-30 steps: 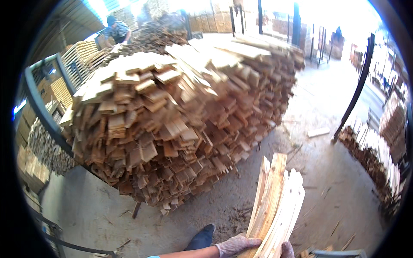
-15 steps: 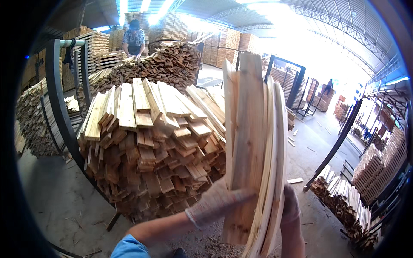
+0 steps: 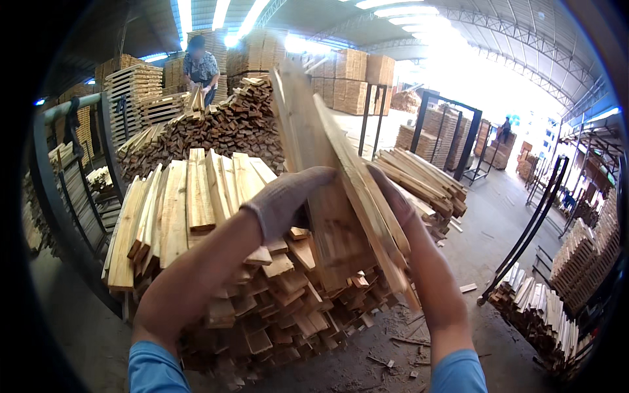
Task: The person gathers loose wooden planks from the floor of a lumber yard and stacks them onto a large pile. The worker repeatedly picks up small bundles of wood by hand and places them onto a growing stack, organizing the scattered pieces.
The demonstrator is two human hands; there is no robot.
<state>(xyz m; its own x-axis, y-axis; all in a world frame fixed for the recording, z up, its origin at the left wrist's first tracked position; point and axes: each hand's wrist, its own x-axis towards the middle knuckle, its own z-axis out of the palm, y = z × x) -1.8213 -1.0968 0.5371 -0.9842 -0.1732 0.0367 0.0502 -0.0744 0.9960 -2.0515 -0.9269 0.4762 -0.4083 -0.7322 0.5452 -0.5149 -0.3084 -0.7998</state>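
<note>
Between my two gloved hands a bundle of wooden boards [image 3: 334, 229] stands upright and tilted, its tops leaning to the left and away from me. My left hand [image 3: 288, 196] wraps the left side of the bundle, thumb across the broad face of one board. On the opposite side, my right hand [image 3: 393, 196] grips the boards' edges; its fingers are partly hidden behind them. Just behind and below the bundle is a big stack of loose boards [image 3: 173, 216], pale tops up and cut ends facing me. The bundle's upper ends are smeared by motion.
Dark metal rack posts rise at the left [image 3: 56, 190] and the right [image 3: 524, 229]. Beyond lies another board pile [image 3: 216, 131], where a person [image 3: 201, 69] stands. More boards [image 3: 426, 187] lie right of the bundle. Wood scraps [image 3: 413, 340] litter the floor.
Both hands have moved up and forward with the boards, from beside the stack to over its front. The bundle now tilts left. The person behind has lifted some pieces.
</note>
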